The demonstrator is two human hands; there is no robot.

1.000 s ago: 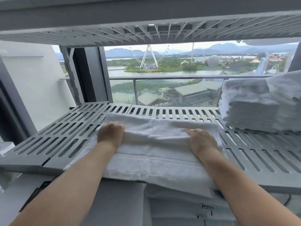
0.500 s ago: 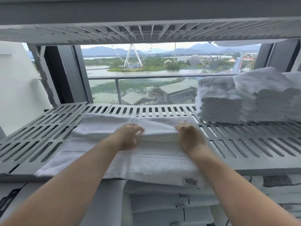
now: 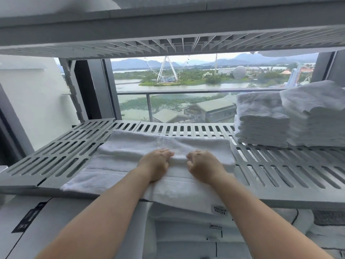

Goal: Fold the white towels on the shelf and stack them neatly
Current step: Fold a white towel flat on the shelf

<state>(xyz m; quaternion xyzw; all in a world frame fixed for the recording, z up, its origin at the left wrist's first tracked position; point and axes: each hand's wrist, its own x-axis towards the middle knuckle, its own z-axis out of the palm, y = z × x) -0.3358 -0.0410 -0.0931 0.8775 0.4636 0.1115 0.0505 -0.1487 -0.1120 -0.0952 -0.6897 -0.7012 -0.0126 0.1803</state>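
White towel (image 3: 121, 157), one, on the slatted shelf (image 3: 56, 152); left hand (image 3: 155, 165) and right hand (image 3: 204, 167) each grip its fold. Two towel stacks (image 3: 261, 124) far right; label (image 3: 216, 226) below reads "Hilton".

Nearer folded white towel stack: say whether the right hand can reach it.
Probably yes: bare grey slatted shelf separates the right hand, gripping the flat white towel, from the nearer folded white towel stack.
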